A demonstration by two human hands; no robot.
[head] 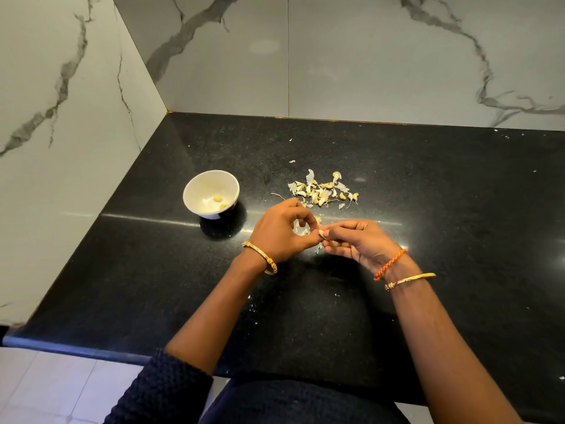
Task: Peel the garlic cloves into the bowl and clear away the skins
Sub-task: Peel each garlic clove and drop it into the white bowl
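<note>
Both our hands meet over the black counter [428, 194]: our left hand [279, 232] and right hand [356, 241] are together, fingertips curled in and pinching one garlic clove [321, 232] between them, with bits of loose skin [301, 229] hanging by the left fingers. Just beyond the hands lies a pile of garlic skins and cloves [322, 189] on the counter. To the left of that pile, well apart from it, stands the white bowl [211, 192], upright, with a few peeled cloves [218, 198] lying in its bottom. We wear a gold bangle [261, 258] on the left wrist, an orange thread [389, 264] and another bangle [409, 280] on the right. Marble-patterned walls [367, 56] rise behind the counter.
</note>
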